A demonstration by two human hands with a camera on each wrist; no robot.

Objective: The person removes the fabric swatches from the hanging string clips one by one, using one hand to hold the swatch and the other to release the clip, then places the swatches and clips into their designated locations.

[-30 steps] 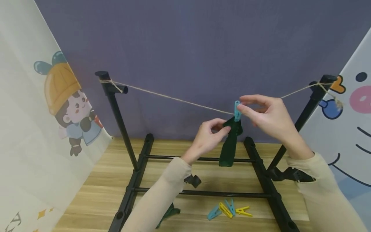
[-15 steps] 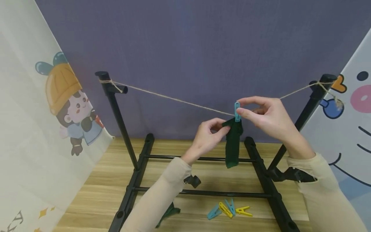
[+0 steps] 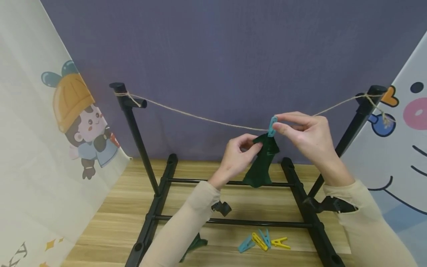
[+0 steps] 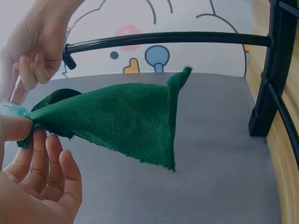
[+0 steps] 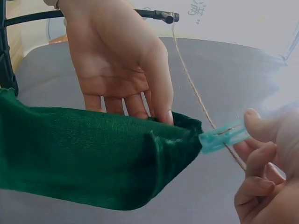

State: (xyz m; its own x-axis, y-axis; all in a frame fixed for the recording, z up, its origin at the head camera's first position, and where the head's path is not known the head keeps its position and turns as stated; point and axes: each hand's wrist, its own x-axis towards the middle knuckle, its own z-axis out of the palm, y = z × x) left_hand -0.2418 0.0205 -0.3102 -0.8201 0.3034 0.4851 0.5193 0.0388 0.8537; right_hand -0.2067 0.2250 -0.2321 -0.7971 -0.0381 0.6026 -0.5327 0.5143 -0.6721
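Observation:
In the head view, my left hand pinches the upper left edge of a small dark green cloth garment between thumb and fingers. A light blue clothespin bites the top of the cloth, and the thumb and fingertips of my right hand pinch its upper end. Seen from the right wrist, the twine line crosses at the clothespin. Below the grip the garment hangs loose and widens toward its free end, as the left wrist view shows.
Black posts at both sides carry the twine, above a black frame with crossbars. Several blue and yellow clothespins lie on the wooden table. Another dark green cloth lies partly behind the left sleeve.
The garment's lower part has swung right, then left. Both hands have moved slightly left, and the clothespin now leans to the right, with the twine drawn down a little. The grips stay the same.

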